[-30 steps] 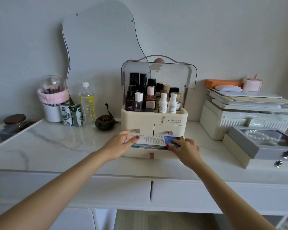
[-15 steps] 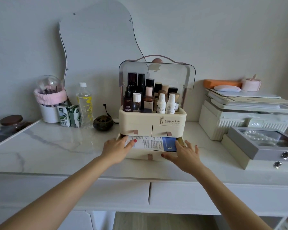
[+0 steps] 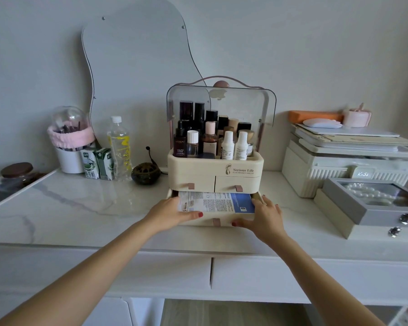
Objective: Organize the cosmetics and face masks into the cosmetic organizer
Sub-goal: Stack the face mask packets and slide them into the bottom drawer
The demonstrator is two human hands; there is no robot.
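Face mask packets [image 3: 216,202] lie flat in pulled-out bottom drawer [image 3: 224,221] of cream cosmetic organizer [image 3: 198,169] on marble vanity top [image 3: 80,203]. Left hand [image 3: 169,214] spread, thumb pressing packets' left end. Right hand [image 3: 265,214] flat, fingers splayed on drawer's right front corner, gripping nothing. Bottles [image 3: 207,137] stand upright in top tray.

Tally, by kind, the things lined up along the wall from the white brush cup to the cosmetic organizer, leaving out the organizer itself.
white brush cup: 1
milk cartons: 2
plastic water bottle: 1
dark round burner: 1
Total: 5
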